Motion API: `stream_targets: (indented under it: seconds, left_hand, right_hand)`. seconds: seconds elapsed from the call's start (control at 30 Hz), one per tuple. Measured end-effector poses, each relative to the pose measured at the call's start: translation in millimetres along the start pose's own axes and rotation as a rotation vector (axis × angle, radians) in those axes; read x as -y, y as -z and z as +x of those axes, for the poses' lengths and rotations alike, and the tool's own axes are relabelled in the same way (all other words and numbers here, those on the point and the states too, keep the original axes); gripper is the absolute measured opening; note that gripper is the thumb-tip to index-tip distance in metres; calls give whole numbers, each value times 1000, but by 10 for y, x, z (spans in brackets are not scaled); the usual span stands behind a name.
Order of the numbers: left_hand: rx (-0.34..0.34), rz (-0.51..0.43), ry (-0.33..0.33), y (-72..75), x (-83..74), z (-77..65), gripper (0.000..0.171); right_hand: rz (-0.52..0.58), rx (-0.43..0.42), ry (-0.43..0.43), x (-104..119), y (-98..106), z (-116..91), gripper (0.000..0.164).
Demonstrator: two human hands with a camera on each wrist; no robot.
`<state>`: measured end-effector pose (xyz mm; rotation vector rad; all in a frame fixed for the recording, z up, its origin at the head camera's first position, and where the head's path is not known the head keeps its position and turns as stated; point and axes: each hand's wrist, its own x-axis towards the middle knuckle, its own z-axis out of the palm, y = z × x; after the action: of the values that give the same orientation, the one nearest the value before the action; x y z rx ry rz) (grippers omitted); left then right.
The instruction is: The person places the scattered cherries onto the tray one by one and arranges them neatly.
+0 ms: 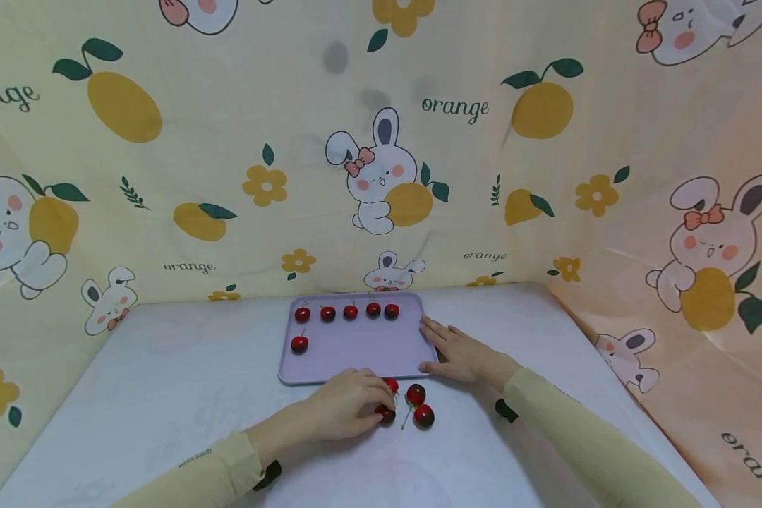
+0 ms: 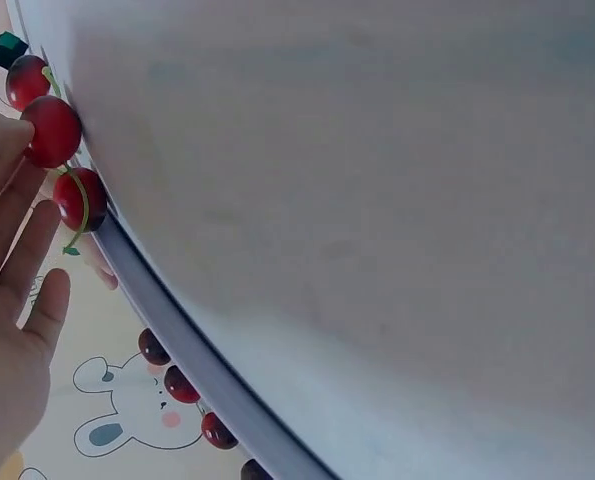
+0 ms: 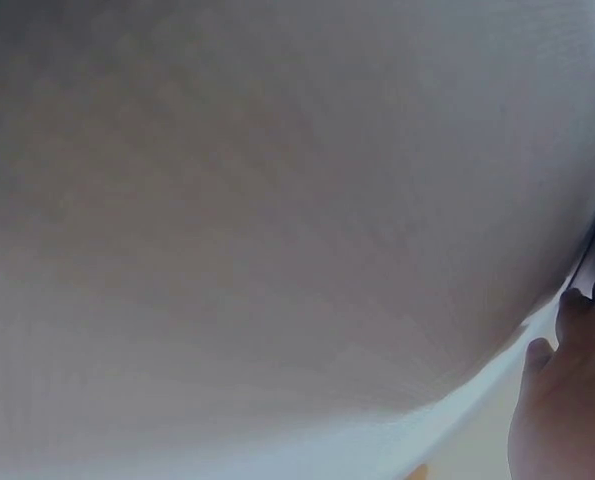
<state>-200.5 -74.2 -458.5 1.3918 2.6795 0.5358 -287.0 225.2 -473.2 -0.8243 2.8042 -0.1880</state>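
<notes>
My left hand is in front of the tray and pinches a dark red cherry between thumb and fingers. The left wrist view shows this cherry at the fingertips, with other cherries close by. Another cherry is partly hidden behind those fingers. Just right of them, two cherries with green stems lie on the table. My right hand rests against the right edge of the lilac tray, fingers extended. On the tray, several cherries form a back row, and a single cherry sits below its left end.
A white-covered table holds everything. Behind and to the sides hangs a cream cloth printed with rabbits and oranges. The tray's far edge is near the back cloth. Dark straps are on both wrists.
</notes>
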Motion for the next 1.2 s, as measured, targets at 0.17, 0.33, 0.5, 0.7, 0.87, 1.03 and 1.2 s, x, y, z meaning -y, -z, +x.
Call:
stream_targets:
  seconds: [0.17,0.33,0.5,0.7,0.87,1.03,1.2]
  left_hand:
    - [-12,-41,-10,-3,-12,2,23]
    - [-3,-79,3,-20,-30,2,22]
    - [10,-102,29,-13,-47,-20,21]
    - [5,-124,34,11,-40,-42,22]
    - [-31,-175,43,77,-16,-64,23]
    - [-79,-228,85,175,26,-92,25]
    - [-134,-261,124,267,86,-109,27]
  right_hand:
    - [-2,2,4,-6,6,10,95]
    - [7,5,1,-7,-5,9,94]
    - [12,9,-12,4,-17,13,95]
    - [13,9,-20,10,-10,16,95]
    - [-2,11,-23,-3,-16,24,95]
    - [-7,17,-30,-8,-26,31,96]
    - [-3,13,-25,-4,-21,30,95]
